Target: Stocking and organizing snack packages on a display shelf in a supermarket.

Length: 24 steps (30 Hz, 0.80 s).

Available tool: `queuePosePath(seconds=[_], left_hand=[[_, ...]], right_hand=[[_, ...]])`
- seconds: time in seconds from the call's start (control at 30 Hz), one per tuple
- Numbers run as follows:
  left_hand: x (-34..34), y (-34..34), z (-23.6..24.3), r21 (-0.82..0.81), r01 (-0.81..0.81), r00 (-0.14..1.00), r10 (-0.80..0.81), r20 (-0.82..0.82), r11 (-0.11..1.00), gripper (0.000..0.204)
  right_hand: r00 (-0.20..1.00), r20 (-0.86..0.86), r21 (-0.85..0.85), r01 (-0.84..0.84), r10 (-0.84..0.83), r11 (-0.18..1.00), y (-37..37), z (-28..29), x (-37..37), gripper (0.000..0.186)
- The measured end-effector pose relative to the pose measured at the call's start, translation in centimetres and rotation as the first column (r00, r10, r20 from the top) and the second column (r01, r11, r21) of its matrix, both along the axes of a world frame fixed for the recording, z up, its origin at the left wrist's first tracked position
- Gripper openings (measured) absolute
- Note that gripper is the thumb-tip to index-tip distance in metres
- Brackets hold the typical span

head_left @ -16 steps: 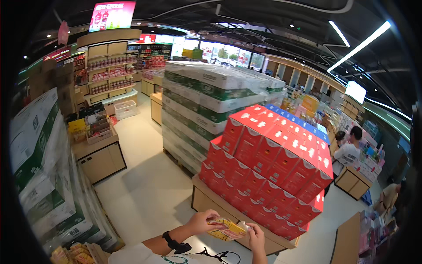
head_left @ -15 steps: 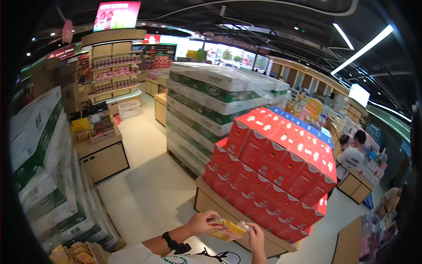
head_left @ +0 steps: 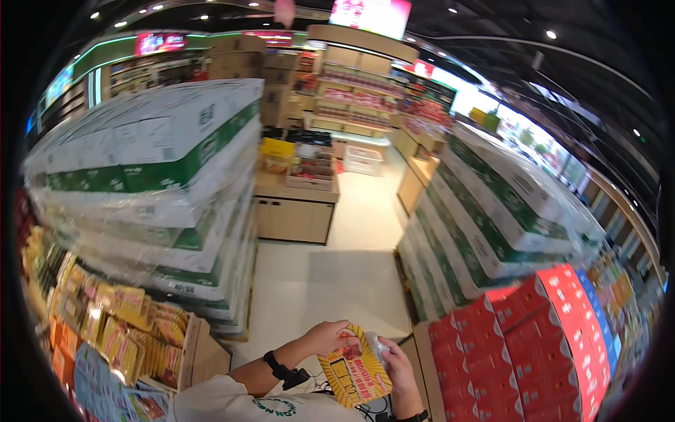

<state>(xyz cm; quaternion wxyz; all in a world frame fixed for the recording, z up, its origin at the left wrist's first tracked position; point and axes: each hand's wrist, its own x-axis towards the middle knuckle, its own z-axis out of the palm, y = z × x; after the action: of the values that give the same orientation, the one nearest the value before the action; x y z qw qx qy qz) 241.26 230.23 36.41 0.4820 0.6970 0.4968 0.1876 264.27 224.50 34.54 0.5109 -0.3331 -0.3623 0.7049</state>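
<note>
In front of my body, I hold a flat yellow packet (head_left: pixel 355 376) with red and dark print, tilted so its printed side shows. My left hand (head_left: pixel 329 338) pinches its upper left edge. On the other side, my right hand (head_left: pixel 399 363) is closed at its right edge, where a piece of clear, whitish plastic (head_left: pixel 375 344) shows by the fingers. Whether that plastic is part of the packet I cannot tell. To my left, similar yellow packets (head_left: pixel 126 344) stand in rows in a display bin.
A tall pallet of wrapped white-and-green cartons (head_left: pixel 162 155) rises at left, another such pallet (head_left: pixel 492 218) at right. Stacked red boxes (head_left: pixel 520 344) stand near right. Between them a pale floor aisle (head_left: pixel 295 281) leads to a wooden cabinet (head_left: pixel 295 214) and shelves (head_left: pixel 355 102).
My view has turned left, bringing the bin of yellow packets further into sight. The held packet has tipped up, and its printed side now shows more fully.
</note>
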Motion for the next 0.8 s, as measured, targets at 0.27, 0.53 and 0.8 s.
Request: queuePosePath(seconds=[0.27, 0.53, 0.8], left_hand=[[-2.9, 1.4, -4.3, -0.093, -0.441, 0.898, 0.438, -0.048, 0.893, 0.058], [0.1, 5.9, -9.8, 0.044, -0.606, 0.79, 0.594, 0.153, 0.794, 0.046], [5.6, 13.6, -7.4, -0.118, -0.573, 0.716, 0.566, 0.408, 0.811, 0.042]], right_hand=[[0.953, 0.142, -0.106, -0.253, 0.267, 0.962, 8.0, -1.6, -3.1, 0.036], [0.885, 0.214, -0.109, -0.399, 0.413, 0.911, 15.5, -0.4, 3.2, 0.033], [0.806, 0.33, 0.19, -0.567, 0.492, 0.801, 24.0, -0.5, 3.7, 0.033]])
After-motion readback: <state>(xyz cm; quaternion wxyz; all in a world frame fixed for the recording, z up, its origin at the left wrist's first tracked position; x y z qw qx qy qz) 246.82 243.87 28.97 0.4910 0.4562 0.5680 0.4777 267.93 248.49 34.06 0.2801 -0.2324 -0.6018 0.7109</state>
